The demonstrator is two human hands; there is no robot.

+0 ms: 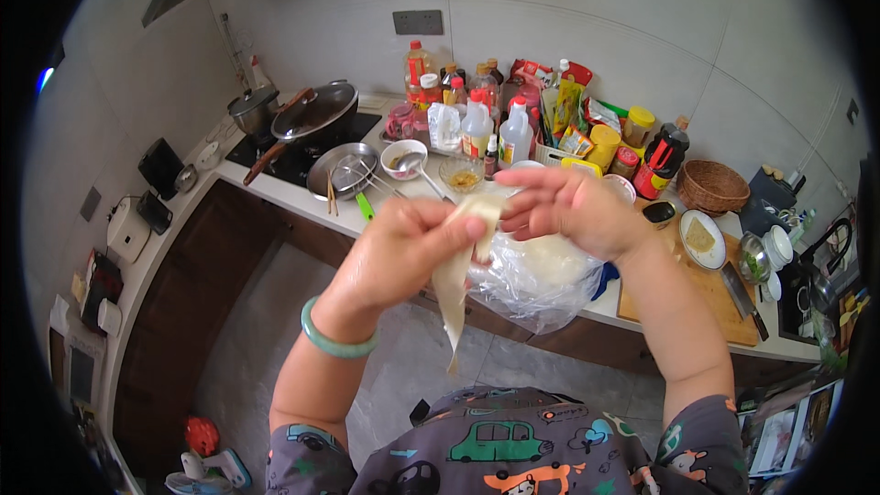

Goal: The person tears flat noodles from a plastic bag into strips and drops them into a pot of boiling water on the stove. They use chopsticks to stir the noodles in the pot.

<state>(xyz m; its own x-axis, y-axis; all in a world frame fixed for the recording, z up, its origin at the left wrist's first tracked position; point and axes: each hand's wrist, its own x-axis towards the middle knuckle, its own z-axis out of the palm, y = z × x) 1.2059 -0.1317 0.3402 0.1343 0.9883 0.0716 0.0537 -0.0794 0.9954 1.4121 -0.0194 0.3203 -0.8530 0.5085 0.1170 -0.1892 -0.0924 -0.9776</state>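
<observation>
My left hand (412, 244), with a pale green bangle at its wrist, pinches a thin, pale, limp sheet of food (452, 289), maybe dough or tofu skin. The sheet is folded over at the fingers and hangs down in a narrow point. My right hand (570, 210) is raised just right of it, fingers spread and slightly blurred; whether its fingertips touch the sheet I cannot tell. Behind and below the hands, a clear plastic bag (543, 282) with pale contents lies at the counter's front edge. A glass bowl (462, 175) with yellowish contents stands beyond them.
Left are a lidded wok (316, 110), a steel pan (344, 168) and a bowl with a ladle (403, 158). Bottles (476, 125) line the back. Right, a cleaver (742, 295) and an oval plate (702, 239) rest on a wooden cutting board (667, 289), near a wicker basket (713, 185).
</observation>
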